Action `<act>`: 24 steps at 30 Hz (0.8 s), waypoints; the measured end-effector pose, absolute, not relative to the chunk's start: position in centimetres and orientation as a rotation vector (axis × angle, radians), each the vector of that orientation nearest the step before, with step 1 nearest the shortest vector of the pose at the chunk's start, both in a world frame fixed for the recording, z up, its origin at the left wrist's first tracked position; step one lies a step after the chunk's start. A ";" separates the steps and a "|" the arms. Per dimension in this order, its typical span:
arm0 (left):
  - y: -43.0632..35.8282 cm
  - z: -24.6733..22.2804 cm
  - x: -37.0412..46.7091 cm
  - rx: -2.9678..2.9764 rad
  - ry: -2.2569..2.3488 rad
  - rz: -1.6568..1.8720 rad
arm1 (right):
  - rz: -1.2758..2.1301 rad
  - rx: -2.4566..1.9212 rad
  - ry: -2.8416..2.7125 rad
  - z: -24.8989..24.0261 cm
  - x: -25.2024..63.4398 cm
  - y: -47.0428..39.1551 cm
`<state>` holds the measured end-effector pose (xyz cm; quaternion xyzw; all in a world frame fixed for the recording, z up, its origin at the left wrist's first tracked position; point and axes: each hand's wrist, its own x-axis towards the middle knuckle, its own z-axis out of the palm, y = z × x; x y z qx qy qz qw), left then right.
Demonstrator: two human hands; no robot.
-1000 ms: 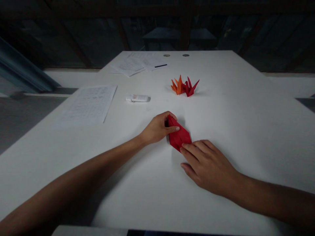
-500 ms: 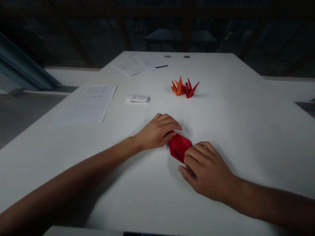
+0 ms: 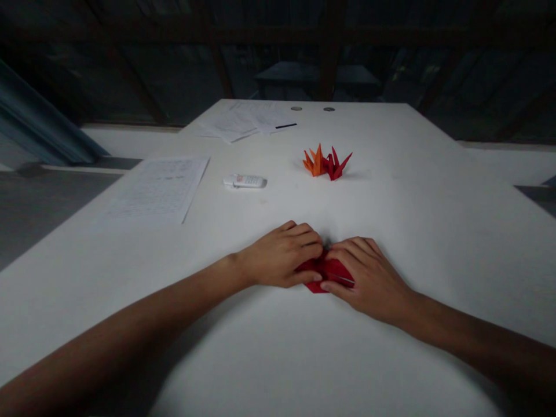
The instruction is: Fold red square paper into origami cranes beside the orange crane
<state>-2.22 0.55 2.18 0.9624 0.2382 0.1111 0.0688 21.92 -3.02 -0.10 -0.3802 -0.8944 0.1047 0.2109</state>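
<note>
A folded piece of red paper lies on the white table in front of me, partly covered by both hands. My left hand grips its left side, with the thumb along the near edge and the fingers curled over the far part. From the right, my right hand holds it too, thumb at the near edge and fingers over the top. A thin pale slit shows in the paper beside the right thumb. The fingertips of both hands almost meet at the middle.
Beyond the hands stand an orange paper crane and a red paper crane, side by side. A white glue-like dispenser lies left of them. Written sheets are at the left, with more papers and a black pen farther back.
Both hands have come closer together over the red paper, which has turned and now lies more sideways. My left hand moved nearer to me, and my right thumb now presses on the paper.
</note>
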 end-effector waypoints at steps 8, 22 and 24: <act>0.8 1.8 -2.7 2.563 0.815 0.435 | 0.339 -1.051 -2.401 -0.6 21.8 -2.8; 1.5 1.4 -2.8 2.579 0.682 0.532 | 0.062 -0.941 -2.477 -0.5 21.6 -3.3; 1.5 1.4 -2.8 2.656 0.653 0.521 | -0.032 -0.893 -2.502 -0.5 21.6 -3.4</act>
